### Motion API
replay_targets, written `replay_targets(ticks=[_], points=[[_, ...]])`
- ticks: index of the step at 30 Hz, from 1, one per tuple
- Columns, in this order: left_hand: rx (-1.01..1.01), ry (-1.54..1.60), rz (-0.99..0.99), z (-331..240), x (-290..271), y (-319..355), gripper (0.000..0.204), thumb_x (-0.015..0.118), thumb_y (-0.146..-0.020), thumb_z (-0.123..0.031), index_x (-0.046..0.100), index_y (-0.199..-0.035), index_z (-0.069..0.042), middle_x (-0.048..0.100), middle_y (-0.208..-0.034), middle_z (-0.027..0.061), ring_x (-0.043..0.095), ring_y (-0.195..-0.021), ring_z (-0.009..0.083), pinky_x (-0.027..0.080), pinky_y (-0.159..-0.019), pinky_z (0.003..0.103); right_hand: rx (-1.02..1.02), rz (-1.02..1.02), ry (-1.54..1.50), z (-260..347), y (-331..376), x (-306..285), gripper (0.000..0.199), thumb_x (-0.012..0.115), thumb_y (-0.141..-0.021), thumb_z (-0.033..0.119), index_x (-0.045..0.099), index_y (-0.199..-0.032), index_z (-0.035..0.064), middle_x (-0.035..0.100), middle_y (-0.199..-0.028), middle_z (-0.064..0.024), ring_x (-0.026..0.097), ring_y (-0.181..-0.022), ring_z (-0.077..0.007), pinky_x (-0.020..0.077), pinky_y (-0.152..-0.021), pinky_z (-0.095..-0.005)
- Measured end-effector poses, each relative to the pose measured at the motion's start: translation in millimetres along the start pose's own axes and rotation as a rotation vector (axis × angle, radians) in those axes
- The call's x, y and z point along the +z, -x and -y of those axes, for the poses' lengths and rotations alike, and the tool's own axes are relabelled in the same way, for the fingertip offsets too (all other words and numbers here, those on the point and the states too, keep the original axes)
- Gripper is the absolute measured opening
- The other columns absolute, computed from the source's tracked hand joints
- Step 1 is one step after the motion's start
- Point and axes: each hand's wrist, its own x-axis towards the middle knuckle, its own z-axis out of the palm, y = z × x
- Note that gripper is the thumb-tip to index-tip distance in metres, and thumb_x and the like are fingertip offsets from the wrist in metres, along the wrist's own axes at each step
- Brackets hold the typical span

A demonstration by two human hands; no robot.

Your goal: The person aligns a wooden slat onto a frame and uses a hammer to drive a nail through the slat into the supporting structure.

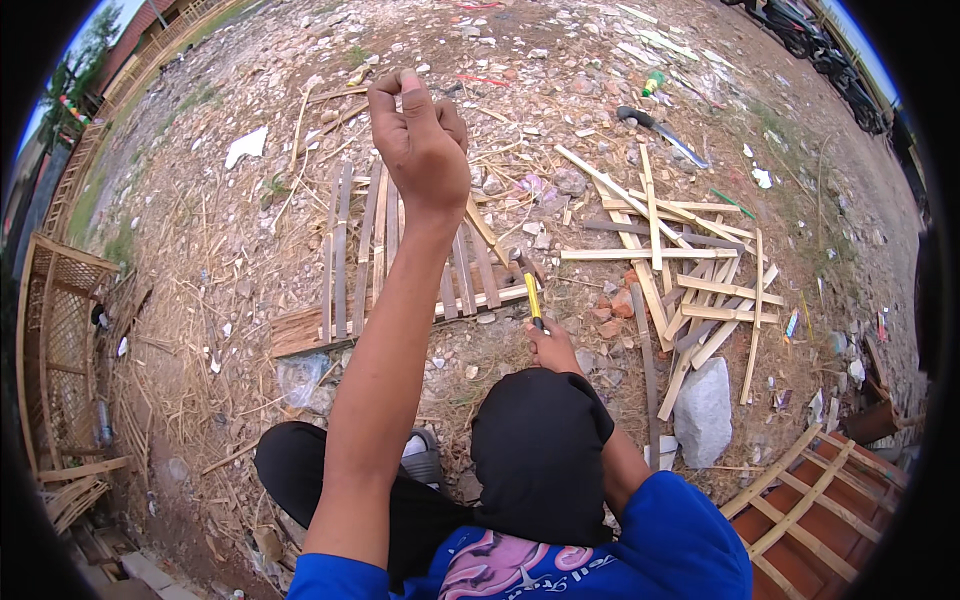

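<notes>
My left hand (415,140) is raised on an outstretched arm, fingers curled in and thumb pressed over them; whatever it may hold is hidden. It hides part of a row of upright wooden slats (343,245) on the ground, whose lower ends meet a long wooden plank (300,330). Low beside my knee, my right hand (556,350) grips a hammer (533,298) by its yellow and black handle. The hammer's head rests by the plank's right end, close to the last slats.
Loose bamboo strips (650,255) lie piled on the right, with a large pale rock (704,412) below them. Beyond is a machete-like blade (675,140) with a dark handle. A lattice panel (65,350) stands left; a bamboo frame (815,490) is lower right. Rubble covers the ground.
</notes>
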Motion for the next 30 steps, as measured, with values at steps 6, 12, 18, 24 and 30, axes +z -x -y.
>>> replay_targets(ticks=[6,12,18,24,30], points=[[0.014,-0.025,-0.03,-2,-6,-6,0.018,0.04,-0.105,-0.026,0.037,-0.097,-0.01,0.026,-0.049,-0.0046,0.022,-0.041,0.0065,0.017,-0.041,0.027,-0.234,0.197,-0.173,69,53,15,0.034,0.06,-0.096,0.019,0.055,-0.126,0.0047,0.047,-0.069,0.0012,0.042,-0.051,-0.0074,0.0342,-0.046,-0.0239],[0.01,-0.009,-0.02,1,-4,-1,0.02,0.04,-0.105,-0.029,0.038,-0.099,-0.009,0.03,-0.049,-0.0039,0.025,-0.041,0.0053,0.017,-0.04,0.026,0.097,0.02,-0.213,17,9,7,0.043,0.06,-0.095,0.018,0.048,-0.134,0.0061,0.047,-0.067,0.0014,0.041,-0.046,-0.0075,0.0335,-0.04,-0.0259],[0.038,-0.053,0.006,2,-3,-2,0.021,0.041,-0.105,-0.029,0.04,-0.099,-0.009,0.03,-0.049,-0.004,0.025,-0.041,0.0053,0.017,-0.039,0.026,-0.076,0.108,-0.153,45,36,7,0.047,0.063,-0.095,0.019,0.048,-0.137,0.0046,0.053,-0.071,-0.0014,0.047,-0.052,-0.0089,0.0411,-0.047,-0.0265],[0.058,-0.056,0.004,4,0,-3,0.017,0.038,-0.104,-0.025,0.039,-0.1,-0.009,0.025,-0.049,-0.0045,0.02,-0.04,0.0069,0.016,-0.04,0.027,-0.682,-0.172,-0.018,87,59,8,0.05,0.065,-0.093,0.008,0.048,-0.138,0.0011,0.063,-0.088,-0.0034,0.051,-0.071,-0.0068,0.0443,-0.062,-0.0235],[0.05,-0.014,0.056,3,2,-6,0.018,0.038,-0.104,-0.025,0.037,-0.098,-0.009,0.025,-0.048,-0.0045,0.02,-0.041,0.0066,0.015,-0.04,0.028,-0.871,-0.288,0.184,61,30,-4,0.039,0.057,-0.099,0.011,0.049,-0.136,0.003,0.062,-0.085,-0.0086,0.057,-0.071,-0.0159,0.0461,-0.064,-0.0295]])
